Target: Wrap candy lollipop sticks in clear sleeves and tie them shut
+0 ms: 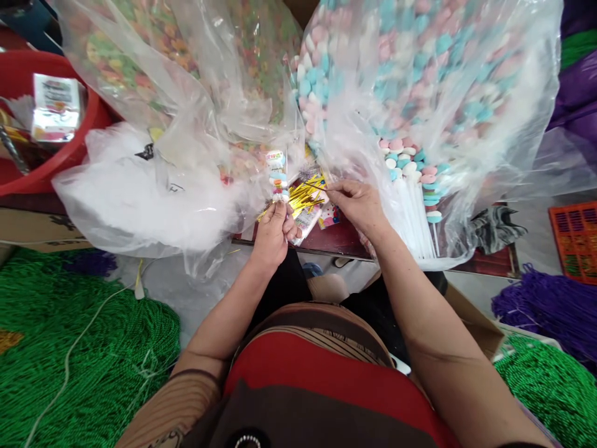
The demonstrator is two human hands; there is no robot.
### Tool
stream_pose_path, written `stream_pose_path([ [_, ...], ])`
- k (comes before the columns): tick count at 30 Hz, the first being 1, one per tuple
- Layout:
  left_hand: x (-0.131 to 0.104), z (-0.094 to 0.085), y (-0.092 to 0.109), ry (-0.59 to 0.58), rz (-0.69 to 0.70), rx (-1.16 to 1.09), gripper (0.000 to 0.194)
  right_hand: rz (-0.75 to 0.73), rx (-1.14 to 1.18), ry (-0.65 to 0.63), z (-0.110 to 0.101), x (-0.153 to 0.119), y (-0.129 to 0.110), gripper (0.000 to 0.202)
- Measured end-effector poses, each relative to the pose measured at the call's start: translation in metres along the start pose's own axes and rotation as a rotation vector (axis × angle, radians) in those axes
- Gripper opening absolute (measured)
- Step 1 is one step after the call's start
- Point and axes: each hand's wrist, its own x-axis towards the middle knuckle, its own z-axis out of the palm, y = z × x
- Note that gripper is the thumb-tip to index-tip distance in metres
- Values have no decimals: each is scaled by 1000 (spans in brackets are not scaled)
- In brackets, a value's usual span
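Note:
My left hand [275,233] is closed on the bottom of a small clear candy packet [277,173], which stands upright above the fingers. To its right, my right hand [357,202] pinches one thin gold twist tie [318,186] by its end. Between the hands lies a loose pile of gold twist ties [303,199] on the dark red table [347,241]. Printed wrappers [329,214] lie beside and under the pile. Pink, white and blue candies on white sticks [415,218] rest in clear plastic right of my right hand.
Large clear bags of colourful candy [410,56] fill the table's back. A red tub [93,130] with packets stands at left. Green cord bundles [93,348] lie at lower left, purple cords [550,311] and an orange crate [576,239] at right.

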Motion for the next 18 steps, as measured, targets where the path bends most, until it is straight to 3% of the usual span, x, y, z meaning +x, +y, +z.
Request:
stream_pose_path([
  [3,-2,5,-1,-49,-55,55,29,28,135,41,-6,-18,-23,19],
  [7,-8,23,-3,-150,-145,131,23,-182,4,33,-5,-40,-42,12],
  [9,-12,32,-5,-175,-164,147,22,-271,-120,61,-4,-46,-43,12],
  [13,-16,44,-11,-186,-152,143,22,-308,-229,121,-7,-51,-40,14],
  [18,-17,49,-15,-157,-107,110,27,-286,-169,133,-12,-56,-41,15],
])
